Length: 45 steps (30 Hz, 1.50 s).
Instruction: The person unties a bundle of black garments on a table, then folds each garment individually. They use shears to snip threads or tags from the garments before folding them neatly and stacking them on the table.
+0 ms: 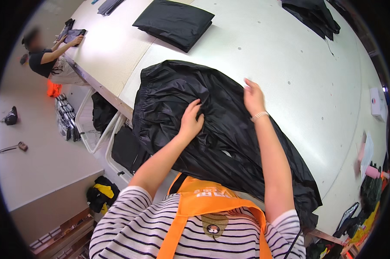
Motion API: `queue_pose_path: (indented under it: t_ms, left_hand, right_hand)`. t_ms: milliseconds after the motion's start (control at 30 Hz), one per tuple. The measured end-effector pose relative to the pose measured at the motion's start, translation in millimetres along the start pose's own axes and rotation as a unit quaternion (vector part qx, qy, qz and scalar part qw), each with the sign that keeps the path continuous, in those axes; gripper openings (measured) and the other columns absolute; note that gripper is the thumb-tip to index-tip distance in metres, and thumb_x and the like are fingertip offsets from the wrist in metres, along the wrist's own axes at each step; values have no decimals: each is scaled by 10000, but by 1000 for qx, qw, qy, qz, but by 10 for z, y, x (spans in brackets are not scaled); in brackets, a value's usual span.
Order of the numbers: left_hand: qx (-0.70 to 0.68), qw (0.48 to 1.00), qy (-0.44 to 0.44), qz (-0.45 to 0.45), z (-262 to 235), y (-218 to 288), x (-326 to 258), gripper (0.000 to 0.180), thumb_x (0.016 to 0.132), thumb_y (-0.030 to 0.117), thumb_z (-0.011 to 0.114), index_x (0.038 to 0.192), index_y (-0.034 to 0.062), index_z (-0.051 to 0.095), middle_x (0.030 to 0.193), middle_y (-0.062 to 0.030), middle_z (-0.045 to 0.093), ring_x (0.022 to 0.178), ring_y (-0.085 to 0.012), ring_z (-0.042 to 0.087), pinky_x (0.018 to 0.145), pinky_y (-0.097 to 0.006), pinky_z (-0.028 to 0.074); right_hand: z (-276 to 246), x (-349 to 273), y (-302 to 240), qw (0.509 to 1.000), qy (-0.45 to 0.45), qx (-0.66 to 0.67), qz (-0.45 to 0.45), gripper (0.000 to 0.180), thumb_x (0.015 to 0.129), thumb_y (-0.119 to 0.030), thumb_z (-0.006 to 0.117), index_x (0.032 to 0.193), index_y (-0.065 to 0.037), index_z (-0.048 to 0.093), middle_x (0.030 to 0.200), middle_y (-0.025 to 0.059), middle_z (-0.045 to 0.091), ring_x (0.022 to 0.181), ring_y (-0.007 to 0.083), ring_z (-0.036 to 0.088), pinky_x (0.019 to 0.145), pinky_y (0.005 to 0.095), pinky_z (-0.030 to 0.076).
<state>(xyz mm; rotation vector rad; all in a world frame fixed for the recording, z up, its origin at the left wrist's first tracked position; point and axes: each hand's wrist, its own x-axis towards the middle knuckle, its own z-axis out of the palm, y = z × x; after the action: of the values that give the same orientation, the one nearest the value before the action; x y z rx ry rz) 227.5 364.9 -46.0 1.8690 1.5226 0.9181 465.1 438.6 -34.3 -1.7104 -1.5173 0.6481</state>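
Note:
A pair of black trousers point(169, 108) in thin shiny fabric lies spread on the white table, its gathered elastic waist at the left and its legs reaching to the lower right. My left hand point(191, 119) rests on the fabric near the middle, fingers and thumb apart. At the trousers' far right edge is my right hand point(253, 98), fingers extended and holding nothing; whether it touches the cloth I cannot tell. A bracelet circles my right wrist. Beyond the trousers lies a folded black garment point(173, 23).
Another black garment point(313, 17) lies at the table's far right. White baskets point(88, 129) with dark clothes stand by the left table edge point(98, 86). A co-worker point(46, 58) handles a dark folded item point(74, 36) at the far left. A pink bottle point(372, 172) stands at the right.

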Motion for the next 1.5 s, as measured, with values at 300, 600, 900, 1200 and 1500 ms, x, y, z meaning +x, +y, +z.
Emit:
queue_pose_path:
  t_ms: [300, 600, 900, 1200, 1500]
  left_hand:
    - [-184, 970, 41, -155, -394, -164, 164, 267, 755, 208, 706, 880, -6, 605, 800, -58, 584, 732, -162, 558, 674, -260, 452]
    - [-537, 789, -68, -290, -801, -41, 931, 216, 879, 151, 590, 770, -36, 604, 773, -114, 642, 727, -170, 634, 690, -265, 496]
    - [-491, 837, -147, -191, -940, 119, 1341, 353, 942, 247, 478, 1103, -56, 559, 1103, -166, 598, 1026, -236, 582, 893, -321, 444]
    - [-23, 981, 130, -143, -1581, -698, 193, 521, 827, 145, 633, 1272, -19, 419, 1174, -129, 501, 1027, -206, 498, 914, -320, 390]
    - [-582, 628, -62, -512, -1205, -1022, -1775, 804, 828, 689, 362, 1404, 140, 252, 1416, -32, 364, 1300, -231, 326, 1064, -427, 215]
  right_hand:
    - [546, -100, -897, 994, 5, -41, -105, 175, 727, -29, 649, 884, -100, 681, 809, 49, 596, 666, 224, 606, 591, 298, 477]
    - [411, -520, -980, 1000, -22, 13, -1, 239, 770, 52, 572, 965, -65, 647, 873, 77, 561, 705, 205, 583, 621, 254, 463]
    - [127, -182, -1602, 997, 17, 77, -6, 147, 871, -22, 552, 1001, 14, 611, 862, 64, 574, 670, 93, 527, 599, 203, 427]
    - [50, -1360, -1468, 941, -294, 91, 144, 185, 899, -167, 537, 948, -27, 648, 608, 20, 569, 526, 59, 510, 521, 209, 403]
    - [494, -1990, -758, 910, -231, 229, 255, 259, 951, -157, 444, 1079, 11, 594, 918, 53, 660, 826, 93, 595, 734, 233, 447]
